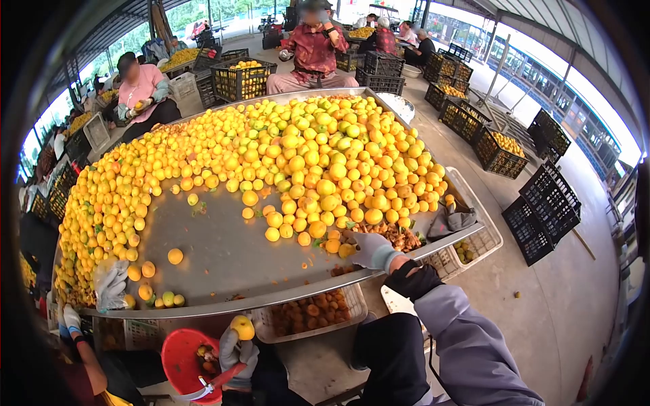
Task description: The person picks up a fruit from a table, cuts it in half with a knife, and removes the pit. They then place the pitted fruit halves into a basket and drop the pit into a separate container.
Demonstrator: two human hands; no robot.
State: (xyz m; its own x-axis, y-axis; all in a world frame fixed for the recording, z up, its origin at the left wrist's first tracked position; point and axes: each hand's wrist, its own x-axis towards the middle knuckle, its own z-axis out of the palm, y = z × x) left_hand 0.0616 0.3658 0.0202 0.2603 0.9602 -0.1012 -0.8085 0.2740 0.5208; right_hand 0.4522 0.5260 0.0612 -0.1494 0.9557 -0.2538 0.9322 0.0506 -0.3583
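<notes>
My left hand [238, 357], in a grey glove, is low in the view beside a red bucket [177, 358]. Its fingers are closed on a yellow fruit [242, 327]. A red-handled tool [227, 374] with a curved metal end lies across that hand, over the bucket. Gloved too, my right hand [372, 252] reaches over the front edge of the metal table [210, 243]. Its fingertips touch an orange fruit [347, 250] at the edge of the big fruit heap [325, 155]; whether they grip it is unclear. Brown scraps [399, 237] lie just right of the hand.
A plastic bag [112, 284] and a dark cloth [452, 220] lie on the table. Beneath its front edge is a white crate [311, 314] of brown pieces. A co-worker's gloved hand [71, 318] is at the left corner. Other people sit beyond; black crates [542, 213] stand right.
</notes>
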